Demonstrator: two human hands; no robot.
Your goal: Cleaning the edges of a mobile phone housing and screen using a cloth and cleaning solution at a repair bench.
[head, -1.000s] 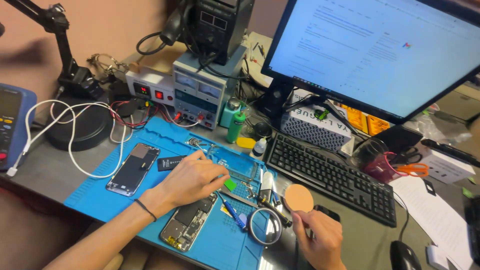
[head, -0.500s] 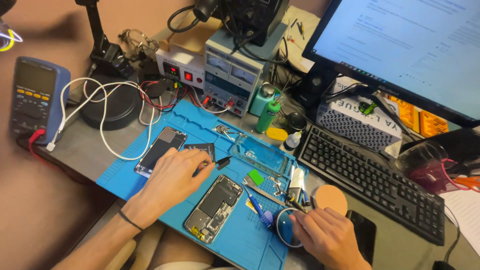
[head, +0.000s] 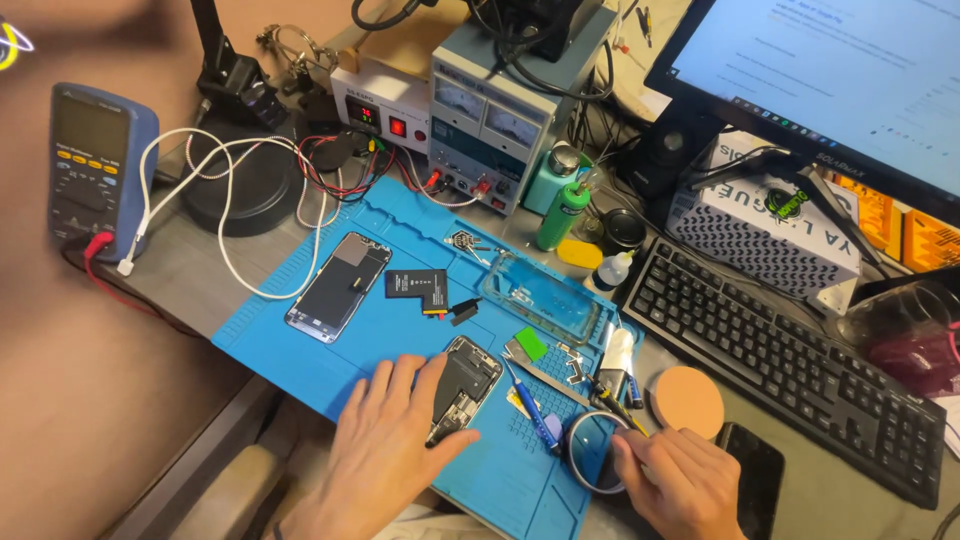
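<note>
My left hand (head: 385, 450) lies flat on the blue work mat (head: 400, 330), its fingers spread and its thumb resting on the opened phone body (head: 465, 385). My right hand (head: 680, 485) is at the mat's right front corner, fingers curled at the rim of a round magnifier ring (head: 595, 452). A detached phone screen (head: 338, 285) lies farther back on the mat beside a small black battery part (head: 417, 287). A clear phone case (head: 540, 295), a green pick (head: 531, 344), tweezers and small blue tools lie between the hands.
A black keyboard (head: 790, 355) and a monitor (head: 840, 80) stand at the right. A bench power supply (head: 495, 120), a green bottle (head: 563, 212), a multimeter (head: 90, 165) and a white cable (head: 230, 220) crowd the back. An orange round pad (head: 687, 400) and a dark phone (head: 750, 475) lie by my right hand.
My left hand has slid back toward me, from over the battery part to beside the opened phone body. My right hand stays at the magnifier ring. The view has shifted left and closer.
</note>
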